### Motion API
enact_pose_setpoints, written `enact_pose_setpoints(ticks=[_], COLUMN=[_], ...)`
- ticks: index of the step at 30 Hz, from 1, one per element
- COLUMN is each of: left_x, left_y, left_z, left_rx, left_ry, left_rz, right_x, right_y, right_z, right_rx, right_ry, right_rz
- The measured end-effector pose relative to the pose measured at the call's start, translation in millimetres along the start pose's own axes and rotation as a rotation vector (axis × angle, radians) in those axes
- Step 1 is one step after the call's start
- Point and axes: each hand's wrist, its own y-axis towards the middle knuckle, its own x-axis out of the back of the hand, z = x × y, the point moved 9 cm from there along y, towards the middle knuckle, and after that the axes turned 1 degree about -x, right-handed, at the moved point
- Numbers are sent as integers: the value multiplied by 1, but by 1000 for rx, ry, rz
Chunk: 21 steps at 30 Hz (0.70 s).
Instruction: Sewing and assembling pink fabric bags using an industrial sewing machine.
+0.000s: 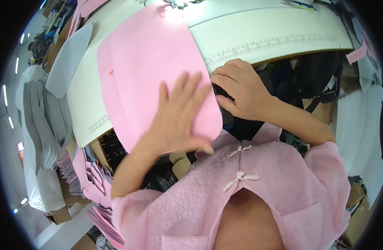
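Overlapping a pink sheet (145,54), the left hand (175,116) splays; the right hand (243,89) curls, grip unclear; plastic wrapping (45,196) holds grey sheets (43,125).

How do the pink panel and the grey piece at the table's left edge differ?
The pink panel looks broader; the grey piece looks narrower. The left hand is over the pink panel, while no hand is near the grey piece. Both show rounded corners.
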Motion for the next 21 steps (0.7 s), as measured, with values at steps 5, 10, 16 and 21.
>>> enact_pose_setpoints(ticks=[5,10,16,21], left_x=[-25,-10,-11,-11], left_y=[-45,-53,-57,-59], left_z=[-24,-15,1,-1], left_rx=[81,124,148,168], left_ry=[306,-44,-385,-406], left_rz=[-179,-362,-464,-523], right_x=[-6,-24,-65,-72], right_y=[-6,-19,-43,-51], right_z=[14,1,-7,-11], right_rx=[-96,-354,-813,-908], right_ry=[71,475,1145,1173], right_rz=[-82,19,146,139])
